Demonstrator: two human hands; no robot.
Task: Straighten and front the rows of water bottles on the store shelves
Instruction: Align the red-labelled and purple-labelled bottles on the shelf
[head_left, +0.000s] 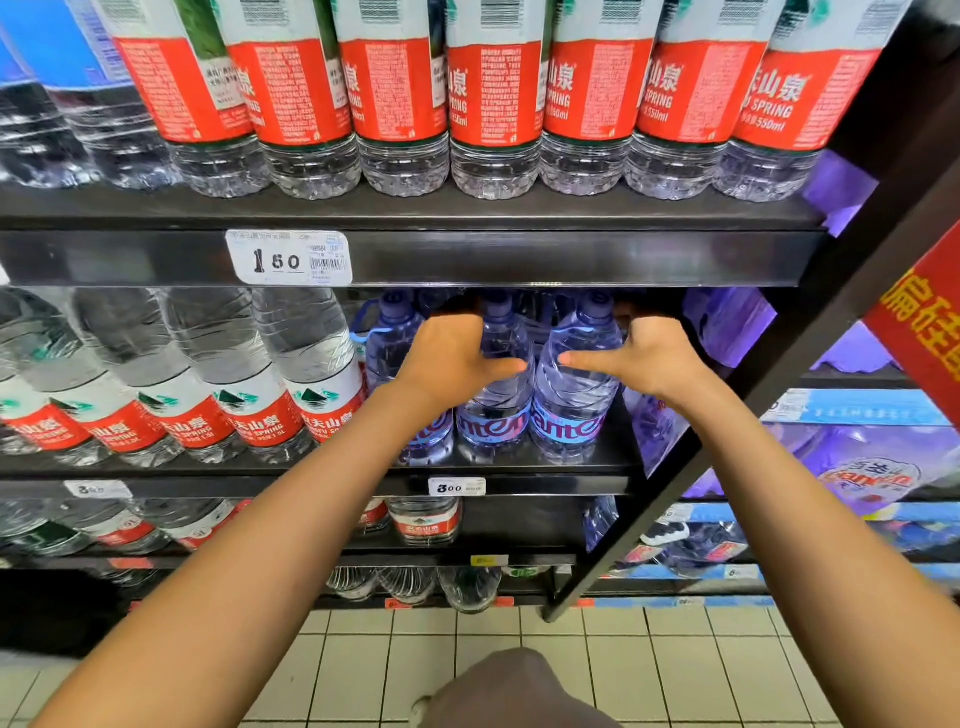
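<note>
Three purple-tinted water bottles stand at the right end of the middle shelf (545, 486). My left hand (452, 358) presses against the left side of the middle purple bottle (493, 431); its thumb lies across the front and its fingers are hidden behind. My right hand (649, 358) wraps the right purple bottle (566, 426) from its right side, thumb on the front. The left purple bottle (389, 343) stands partly behind my left wrist. More purple bottles stand in the dark behind them.
Small red-label bottles (493, 93) line the upper shelf above a price tag (289, 258). Large red-label bottles (260, 395) fill the middle shelf's left. A dark slanted post (779, 389) and a red sign (924, 332) border the right. Lower shelves and tiled floor (675, 665) lie below.
</note>
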